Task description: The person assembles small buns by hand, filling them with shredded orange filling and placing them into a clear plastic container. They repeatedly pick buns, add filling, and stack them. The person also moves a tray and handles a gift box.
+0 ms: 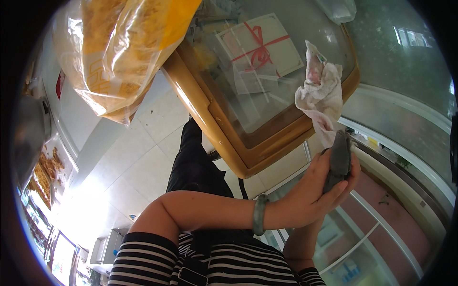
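Two hands meet around a grey folded cloth point(339, 159), which sits at the right of the view, upright between the palms. The left hand point(310, 193) has its grip clenched on the cloth, fingers wrapped over its lower part and the thumb side pressed to its edge. The right hand point(352, 172) lies mostly behind the left one; its fingertips show at the far side of the cloth, touching it, and it seems to be grasping the cloth too, though the view hides most of it. A pale green bangle point(259, 214) rings the left wrist, just below the grip.

Just above the grip a white crumpled rag point(320, 93) hangs over the corner of a glass-topped desk with a wooden rim point(224, 143). Under the glass, farther up and to the left of the grip, lies a white box tied with red ribbon point(261, 45). Well to the upper left hangs a clear plastic bag of yellow goods point(119, 52). Below the grip a striped sleeve point(143, 260) covers the left upper arm.
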Motion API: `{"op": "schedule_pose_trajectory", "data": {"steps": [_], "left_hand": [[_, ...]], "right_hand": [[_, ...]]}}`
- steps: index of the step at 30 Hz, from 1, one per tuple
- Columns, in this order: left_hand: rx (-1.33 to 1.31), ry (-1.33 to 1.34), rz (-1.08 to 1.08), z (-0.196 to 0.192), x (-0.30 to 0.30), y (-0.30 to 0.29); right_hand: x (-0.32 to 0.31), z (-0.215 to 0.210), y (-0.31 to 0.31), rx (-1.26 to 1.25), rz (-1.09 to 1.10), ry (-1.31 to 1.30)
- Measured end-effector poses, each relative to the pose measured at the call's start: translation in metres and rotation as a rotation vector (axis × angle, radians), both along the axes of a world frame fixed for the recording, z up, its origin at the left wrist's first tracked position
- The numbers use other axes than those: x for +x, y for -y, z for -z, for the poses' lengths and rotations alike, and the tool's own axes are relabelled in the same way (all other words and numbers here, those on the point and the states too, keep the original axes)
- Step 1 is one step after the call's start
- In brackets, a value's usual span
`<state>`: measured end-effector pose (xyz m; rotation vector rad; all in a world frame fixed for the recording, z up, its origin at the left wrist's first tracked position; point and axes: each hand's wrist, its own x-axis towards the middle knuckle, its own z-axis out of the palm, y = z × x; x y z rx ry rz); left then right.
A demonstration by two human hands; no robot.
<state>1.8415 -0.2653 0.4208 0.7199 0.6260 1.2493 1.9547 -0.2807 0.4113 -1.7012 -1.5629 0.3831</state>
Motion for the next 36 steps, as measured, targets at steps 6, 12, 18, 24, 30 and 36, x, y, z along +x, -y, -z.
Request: {"op": "schedule_pose_trajectory", "data": {"steps": [6,12,18,24,30,36], "left_hand": [[-0.007,-0.055,0.053,0.005,0.001,0.011],[-0.027,-0.044,-0.006,0.004,0.001,0.013],[-0.05,-0.027,-0.016,0.004,0.001,0.012],[-0.065,-0.035,-0.002,0.005,0.0,0.011],[-0.095,-0.015,0.081,0.007,-0.003,0.011],[-0.099,0.0,0.1,0.009,-0.001,0.009]], "right_hand": [[-0.008,-0.001,0.005,-0.028,0.033,-0.123],[-0.012,-0.001,0.007,-0.056,0.019,-0.162],[-0.011,0.002,0.007,-0.071,0.038,-0.161],[-0.011,0.001,0.006,-0.075,-0.002,-0.192],[-0.014,-0.003,0.004,-0.094,0.026,-0.187],[-0.012,-0.002,0.001,-0.057,0.008,-0.011]]}}
